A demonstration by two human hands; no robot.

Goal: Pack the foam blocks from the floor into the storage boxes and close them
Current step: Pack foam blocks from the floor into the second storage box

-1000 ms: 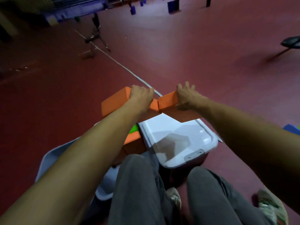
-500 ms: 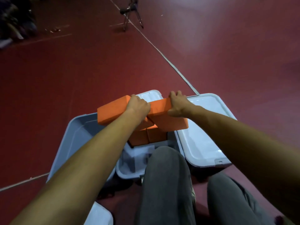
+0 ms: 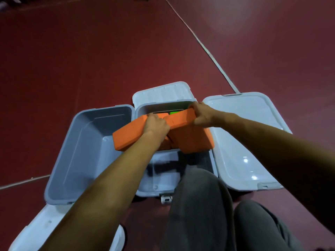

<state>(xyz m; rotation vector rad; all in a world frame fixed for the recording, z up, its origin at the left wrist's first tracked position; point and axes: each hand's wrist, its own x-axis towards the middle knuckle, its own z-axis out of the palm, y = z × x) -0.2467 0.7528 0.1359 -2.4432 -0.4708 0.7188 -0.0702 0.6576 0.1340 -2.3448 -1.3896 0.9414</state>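
We hold two orange foam blocks above the middle box (image 3: 164,180). The left block (image 3: 129,135) has its long axis running from our left fingers (image 3: 152,116) down and out to the left. Its free end hangs over the rim beside the left box (image 3: 85,142). The right block (image 3: 193,137) slants the other way, from our right fingers (image 3: 194,107) back toward us and rightward, with its near corner at the middle box's right wall. The two meet in a peak between the hands.

The left hand (image 3: 156,124) grips its block's far end, fingers curled over it. The right hand (image 3: 202,115) clamps its block's far edge likewise. Just beyond the fingers a green block (image 3: 175,112) lies inside the middle box. Below them more orange shows, probably packed blocks, though the hands hide most of it. Nearer us than the fingers, the box offers open room, as does the left box.

Right of the right fingers lies a white lid (image 3: 250,134). A far lid (image 3: 163,92) sits beyond the fingers on the red floor (image 3: 90,51).
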